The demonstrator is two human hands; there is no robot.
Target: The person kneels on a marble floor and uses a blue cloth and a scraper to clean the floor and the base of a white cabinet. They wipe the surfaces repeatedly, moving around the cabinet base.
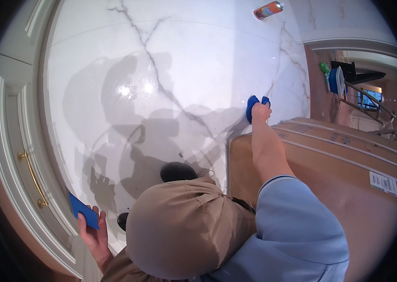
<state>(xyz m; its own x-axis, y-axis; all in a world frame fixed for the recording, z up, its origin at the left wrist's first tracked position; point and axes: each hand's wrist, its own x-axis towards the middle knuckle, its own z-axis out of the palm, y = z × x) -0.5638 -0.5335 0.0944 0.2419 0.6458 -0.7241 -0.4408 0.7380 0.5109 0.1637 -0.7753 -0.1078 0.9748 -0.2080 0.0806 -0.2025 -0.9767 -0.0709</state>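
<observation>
My right hand (261,112) grips a bunched blue cloth (252,108) against the glossy white marble-look tile (198,63), close to a thin brown vein. At the lower left, my left hand (94,234) holds a flat blue plate (84,211), perhaps a plastic scraper, between thumb and fingers. Its upper corner comes close to the foot of the white cabinet front. Far off at the top right is an orange spray can (268,10) with a silver top; whether it stands or lies is hard to tell.
A large strapped cardboard box (325,162) is right under my right forearm. White panelled cabinetry (11,141) with a brass handle (33,179) runs along the left. Through an opening at right appear a blue bucket (335,81) and long poles (371,100). My dark shoe (179,171) shows below.
</observation>
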